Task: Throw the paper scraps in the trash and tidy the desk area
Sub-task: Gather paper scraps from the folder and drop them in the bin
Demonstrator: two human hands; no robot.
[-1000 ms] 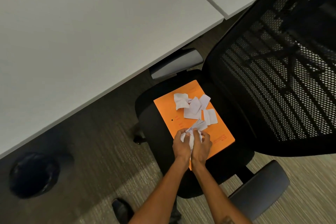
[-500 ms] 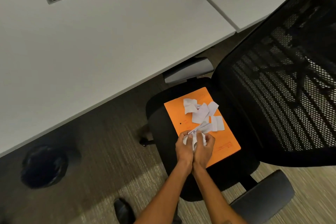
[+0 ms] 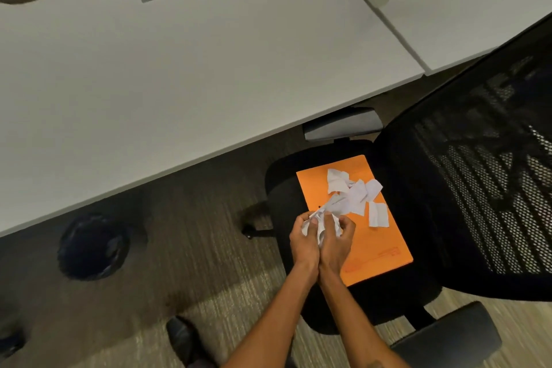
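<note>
White table (image 3: pixel 179 75) fills our upper view, its edge over carpet floor (image 3: pixel 191 251). Black mesh chair (image 3: pixel 466 188) right. Dark trash bin (image 3: pixel 93 246) under the table edge, open carpet between. Orange folder (image 3: pixel 379 251) on the seat carries paper scraps (image 3: pixel 355 191). Our left hand (image 3: pixel 304 243) and right hand (image 3: pixel 336 243) pressed together, bunching scraps.

No text can be read anywhere. The orange folder (image 3: pixel 363 243) on the chair seat carries faint reddish printing near its lower corner, with lines along its lower right edge and a mark at its bottom left, but all of it is too small and blurred to make out. The paper scraps (image 3: pixel 355 193) show no legible writing.
</note>
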